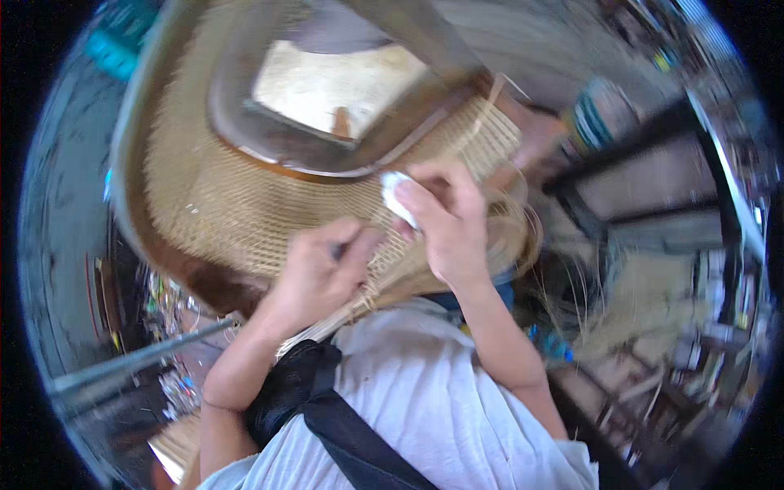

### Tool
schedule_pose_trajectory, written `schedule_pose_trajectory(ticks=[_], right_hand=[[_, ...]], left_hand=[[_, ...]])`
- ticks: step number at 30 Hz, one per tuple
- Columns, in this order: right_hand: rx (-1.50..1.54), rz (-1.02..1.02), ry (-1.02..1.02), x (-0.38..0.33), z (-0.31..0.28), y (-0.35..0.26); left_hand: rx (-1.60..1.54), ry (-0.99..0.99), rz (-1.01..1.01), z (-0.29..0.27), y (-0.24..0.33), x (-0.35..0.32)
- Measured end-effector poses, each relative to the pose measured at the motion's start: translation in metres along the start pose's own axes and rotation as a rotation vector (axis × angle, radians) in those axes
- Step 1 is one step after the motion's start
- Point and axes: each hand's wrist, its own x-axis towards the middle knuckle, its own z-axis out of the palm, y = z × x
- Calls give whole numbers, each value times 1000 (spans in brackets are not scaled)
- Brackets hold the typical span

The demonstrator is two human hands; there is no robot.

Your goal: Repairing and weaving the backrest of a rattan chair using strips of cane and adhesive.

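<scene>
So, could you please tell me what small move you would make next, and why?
Perhaps ease the right hand and its white object toward the left hand: thumb and fingers pinch that object, and both hands are over the woven cane, apart. Blur hides what it is.

Grey floor (523, 45), dark frame (629, 149) at right, small clutter (178, 392) at lower left (all blurred)

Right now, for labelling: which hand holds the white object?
The right hand, clasping the white object over the woven cane; the left hand shows nothing white.
</scene>
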Motion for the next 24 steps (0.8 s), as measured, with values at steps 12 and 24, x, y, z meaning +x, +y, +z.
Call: schedule_pose_trajectory(ticks=[12,24], right_hand=[[-441,-523,361,105,-128,-49],[-88,-193,137,61,-61,-51]], left_hand=[[508,33,-26,-132,-21,-142],[500,624,-4,-140,-22,-113]])
